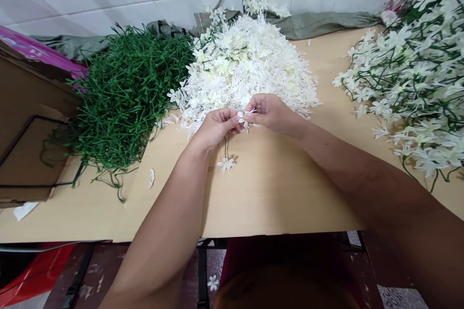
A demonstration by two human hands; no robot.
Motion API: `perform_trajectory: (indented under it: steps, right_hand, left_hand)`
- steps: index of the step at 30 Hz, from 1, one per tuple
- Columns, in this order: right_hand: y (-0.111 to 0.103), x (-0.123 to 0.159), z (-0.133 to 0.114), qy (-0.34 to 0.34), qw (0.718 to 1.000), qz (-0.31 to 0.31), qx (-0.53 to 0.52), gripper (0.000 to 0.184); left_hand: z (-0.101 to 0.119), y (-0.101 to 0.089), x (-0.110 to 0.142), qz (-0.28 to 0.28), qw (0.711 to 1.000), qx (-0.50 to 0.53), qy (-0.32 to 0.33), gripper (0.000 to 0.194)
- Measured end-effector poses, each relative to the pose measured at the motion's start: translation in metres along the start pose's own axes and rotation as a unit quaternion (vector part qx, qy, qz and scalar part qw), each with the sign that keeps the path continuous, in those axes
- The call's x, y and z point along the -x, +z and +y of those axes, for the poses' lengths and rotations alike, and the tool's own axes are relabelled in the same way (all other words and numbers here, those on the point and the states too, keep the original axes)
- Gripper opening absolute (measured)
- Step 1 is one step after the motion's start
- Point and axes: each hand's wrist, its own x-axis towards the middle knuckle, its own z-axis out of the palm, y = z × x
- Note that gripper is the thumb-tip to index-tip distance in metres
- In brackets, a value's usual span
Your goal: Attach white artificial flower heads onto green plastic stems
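Observation:
My left hand [214, 128] and my right hand [270, 112] meet above the wooden table [275, 193], just in front of a heap of loose white plastic flowers [246, 65]. My left hand pinches a thin green stem [226, 147] that hangs down with a white flower [226, 164] at its lower end. My right hand pinches a small white flower [243, 117] right at the top of that stem. Fingers of both hands are closed.
A pile of green plastic stems [126, 91] lies at the left, beside a brown cardboard box [32, 125]. Finished stems with white flowers [413, 82] are heaped at the right. A loose petal [151, 178] lies on the table. White tiled wall behind.

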Motion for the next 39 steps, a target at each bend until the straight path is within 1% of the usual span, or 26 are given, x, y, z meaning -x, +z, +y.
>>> perform_trajectory:
  steps: [4,10,13,16,18,23,26,29,32,34,36,39]
  right_hand:
    - [-0.002,-0.001,0.002,-0.009,1.000,0.001,-0.003,0.021]
    - [-0.002,-0.001,0.003,0.016,1.000,0.016,0.017,0.022]
    - [0.001,0.000,0.005,0.025,0.999,0.034,0.004,0.023]
    - [0.005,0.001,0.007,0.038,0.998,0.049,-0.030,0.024]
    - [0.006,0.001,0.008,0.046,0.996,0.059,-0.039,0.024]
    - [0.007,0.000,0.005,0.071,0.995,0.070,-0.020,0.028]
    - [0.008,-0.001,0.005,0.081,0.994,0.075,-0.009,0.027]
    - [0.006,-0.002,0.005,0.081,0.994,0.072,-0.023,0.029]
    - [0.001,-0.002,0.004,0.076,0.993,0.025,-0.089,0.034]
    - [-0.001,-0.002,0.003,0.068,0.990,-0.001,-0.124,0.039]
    - [-0.003,-0.002,0.003,0.066,0.988,0.004,-0.138,0.041]
    - [-0.004,-0.003,0.004,0.067,0.986,0.019,-0.151,0.037]
  left_hand:
    - [0.000,-0.001,-0.002,-0.004,1.000,-0.008,0.000,0.026]
    - [-0.004,0.002,-0.002,-0.007,1.000,-0.023,0.017,0.032]
    - [-0.005,0.005,-0.003,0.010,0.999,-0.028,0.017,0.034]
    - [-0.002,0.008,-0.004,0.038,0.998,-0.051,0.003,0.035]
    - [0.000,0.010,-0.004,0.045,0.997,-0.061,-0.004,0.036]
    - [0.001,0.013,-0.003,0.035,0.998,-0.059,0.002,0.033]
    - [0.000,0.013,-0.003,0.033,0.997,-0.063,0.002,0.033]
    - [0.001,0.011,-0.004,0.024,0.998,-0.063,-0.003,0.029]
    - [0.002,0.008,-0.004,0.013,0.998,-0.056,-0.004,0.024]
    - [0.003,0.006,-0.004,0.009,0.998,-0.054,-0.007,0.027]
    - [0.003,0.004,-0.004,0.006,0.999,-0.053,-0.010,0.030]
    - [0.003,0.004,-0.003,0.002,0.999,-0.050,-0.010,0.027]
